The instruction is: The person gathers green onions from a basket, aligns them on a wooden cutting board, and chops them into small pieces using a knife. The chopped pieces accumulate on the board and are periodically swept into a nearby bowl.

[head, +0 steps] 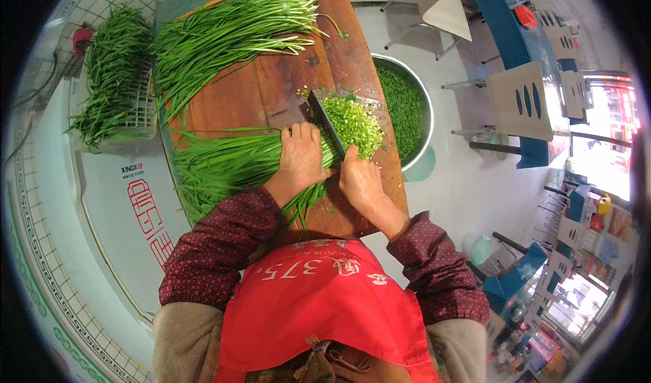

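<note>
Under my left hand (301, 155) a thick bunch of garlic chives (229, 154) is pressed against the wooden board (229, 96). My right hand (360, 182) grips a dark-bladed cleaver (325, 121), its handle hidden in the fist. The blade stands across the pale stem ends, just right of my left fingers. On its far side lies a heap of chopped pale chive pieces (355, 123). A second bunch of uncut chives (239, 27) rests farther up the board, white ends to the right.
Below the board's right edge stands a round metal basin (430, 113) holding chopped greens (402, 113). At left, more chives (117, 73) fill a white plastic basket (147, 103) on a white chest-like appliance (117, 200). Chairs (524, 98) and blue tables (501, 22) line the right side.
</note>
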`<state>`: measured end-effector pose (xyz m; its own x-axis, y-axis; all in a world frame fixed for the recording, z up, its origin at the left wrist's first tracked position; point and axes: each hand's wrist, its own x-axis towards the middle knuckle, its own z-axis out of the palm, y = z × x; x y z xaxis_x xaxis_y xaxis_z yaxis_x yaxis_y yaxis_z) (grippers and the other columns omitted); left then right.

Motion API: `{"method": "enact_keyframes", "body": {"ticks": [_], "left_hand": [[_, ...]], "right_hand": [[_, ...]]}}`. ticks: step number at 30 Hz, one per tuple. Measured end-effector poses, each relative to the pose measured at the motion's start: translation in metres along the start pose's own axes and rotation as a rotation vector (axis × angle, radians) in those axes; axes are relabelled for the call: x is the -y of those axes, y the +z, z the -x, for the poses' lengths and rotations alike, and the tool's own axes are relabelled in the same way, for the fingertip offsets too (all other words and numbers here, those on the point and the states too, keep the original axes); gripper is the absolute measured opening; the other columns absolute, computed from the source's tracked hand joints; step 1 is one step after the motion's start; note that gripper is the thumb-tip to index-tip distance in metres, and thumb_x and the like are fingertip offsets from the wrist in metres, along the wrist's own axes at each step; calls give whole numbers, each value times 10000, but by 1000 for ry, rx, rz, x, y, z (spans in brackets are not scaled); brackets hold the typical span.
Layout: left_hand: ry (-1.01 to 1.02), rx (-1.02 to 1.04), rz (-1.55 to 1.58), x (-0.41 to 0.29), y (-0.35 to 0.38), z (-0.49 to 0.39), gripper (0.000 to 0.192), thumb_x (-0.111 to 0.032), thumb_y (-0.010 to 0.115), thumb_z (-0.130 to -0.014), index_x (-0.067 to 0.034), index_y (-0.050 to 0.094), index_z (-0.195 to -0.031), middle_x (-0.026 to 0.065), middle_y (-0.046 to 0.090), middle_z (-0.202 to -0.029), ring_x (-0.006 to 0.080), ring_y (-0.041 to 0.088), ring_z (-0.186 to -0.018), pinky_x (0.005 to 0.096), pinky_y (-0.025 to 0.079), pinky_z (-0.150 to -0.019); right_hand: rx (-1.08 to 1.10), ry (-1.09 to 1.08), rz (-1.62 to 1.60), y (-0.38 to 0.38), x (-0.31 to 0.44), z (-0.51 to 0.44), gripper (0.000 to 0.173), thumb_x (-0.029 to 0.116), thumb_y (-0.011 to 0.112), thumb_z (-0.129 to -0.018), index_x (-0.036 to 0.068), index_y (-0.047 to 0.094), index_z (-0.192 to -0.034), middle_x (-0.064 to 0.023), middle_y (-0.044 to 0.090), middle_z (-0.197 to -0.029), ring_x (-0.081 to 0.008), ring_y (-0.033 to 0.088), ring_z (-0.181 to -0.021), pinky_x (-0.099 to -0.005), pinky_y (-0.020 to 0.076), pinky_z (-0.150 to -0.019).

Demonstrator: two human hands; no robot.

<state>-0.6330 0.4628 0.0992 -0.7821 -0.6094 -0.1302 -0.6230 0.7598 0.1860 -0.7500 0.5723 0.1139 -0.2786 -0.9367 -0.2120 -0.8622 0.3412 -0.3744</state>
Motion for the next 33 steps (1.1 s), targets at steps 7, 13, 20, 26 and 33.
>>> {"method": "enact_keyframes", "body": {"ticks": [7,13,20,26,33], "left_hand": [[-15,-5,2,-1,1,-3,806,-494,827,-551,43,551,-1084,144,515,-1035,297,485,-999,457,373,-878],[-26,-18,4,-2,3,-2,761,-485,824,-545,34,569,-1041,136,511,-987,295,498,-957,418,390,-824],[7,-82,47,2,6,0,743,-494,824,-547,21,591,-1029,120,511,-971,283,498,-959,408,383,-823],[11,-39,64,4,5,-2,719,-473,835,-543,-4,586,-1028,109,517,-974,274,502,-970,416,379,-825],[5,-66,44,2,5,0,705,-451,840,-530,-2,575,-1004,115,520,-968,278,503,-949,414,378,-816]], "right_hand": [[-45,3,-9,-9,-2,1,213,0,590,-759,-44,455,-918,-236,623,-631,-424,644,-614,-499,522,-558],[-3,-19,-35,-57,2,53,304,-3,627,-726,-29,420,-946,-249,618,-636,-447,638,-631,-527,514,-584],[202,48,43,-65,12,61,341,4,668,-704,-30,417,-932,-249,635,-665,-436,652,-643,-511,528,-580],[247,24,58,-58,5,41,304,11,643,-735,-54,435,-947,-252,640,-680,-430,658,-656,-495,539,-604],[28,8,-18,-4,5,-9,231,41,603,-796,-37,438,-936,-254,617,-643,-445,634,-624,-521,509,-573]]}}
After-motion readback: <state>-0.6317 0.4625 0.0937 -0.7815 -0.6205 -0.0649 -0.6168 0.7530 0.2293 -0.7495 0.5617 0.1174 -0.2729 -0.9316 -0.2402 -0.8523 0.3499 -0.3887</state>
